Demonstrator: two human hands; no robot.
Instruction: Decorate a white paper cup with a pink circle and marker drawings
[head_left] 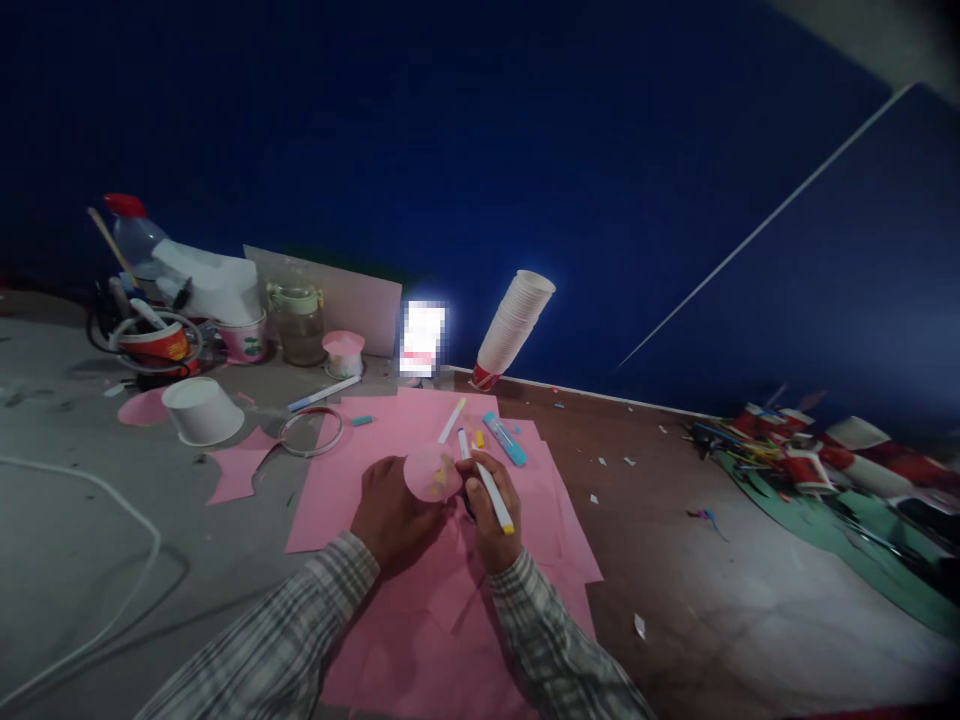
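Note:
My left hand (394,510) grips a round pink paper disc (426,472) with yellow marks on its right part; whatever is beneath the disc is hidden. Close to the disc's right edge, my right hand (489,515) is closed around a white marker (495,498) with a yellow end. Both hands are above stacked pink paper sheets (337,515). Beyond the fingers, on the paper, lie another white marker (451,420), a small yellow cap (480,439) and a light blue packet-like item (505,439).
A leaning stack of paper cups (514,325) stands against the blue wall. At left are an overturned white cup (201,411), a ring (310,432), a glass jar (296,320) and a white cable (135,510). Cups and tools crowd a green mat (787,515) on the right.

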